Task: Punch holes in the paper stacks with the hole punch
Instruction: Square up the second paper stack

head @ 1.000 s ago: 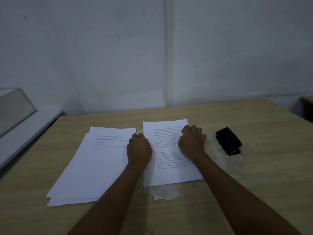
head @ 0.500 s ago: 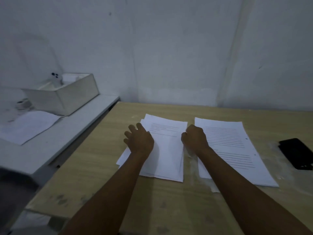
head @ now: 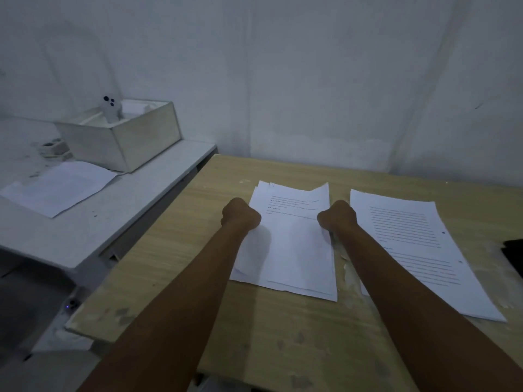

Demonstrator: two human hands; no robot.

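Note:
Two stacks of printed paper lie on the wooden table [head: 283, 343]. My left hand [head: 240, 216] grips the left edge of the left paper stack [head: 294, 250], and my right hand [head: 336, 217] grips its right edge. Both fists are closed on the sheets, whose top right corner curls up a little. The right paper stack [head: 424, 250] lies flat beside my right forearm, untouched. The black hole punch [head: 513, 256] shows only as a dark corner at the right frame edge.
A lower white side table [head: 85, 222] stands to the left, carrying a white open box [head: 124, 137], a loose sheet [head: 59, 186] and a small white device. A pale wall runs behind both tables. The floor gap lies between the tables.
My view has swung further left and closer. Both hands moved to the left stack's side edges and closed on it; half a second ago they rested on top with fingers looser.

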